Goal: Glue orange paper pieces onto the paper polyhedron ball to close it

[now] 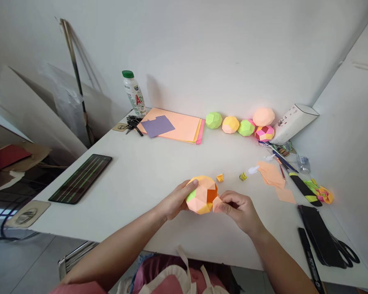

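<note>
A folded paper ball (199,200) in peach, yellow and green is held over the front part of the table. My left hand (179,199) grips it from the left, thumb on top. On the ball's right side there is an opening with an orange inside. My right hand (237,208) pinches a small peach paper piece (216,203) at the edge of that opening; whether the piece is joined to the ball I cannot tell. A small folded yellow-orange paper piece (220,178) lies just behind the hands.
Several finished paper balls (230,124) line the wall beside a white box (296,122). Paper sheets (180,124) and a bottle (134,94) stand at the back left. Peach slips (271,174), a cutter knife (305,189), scissors (345,249) and a marker (309,259) lie right; a phone (81,178) left.
</note>
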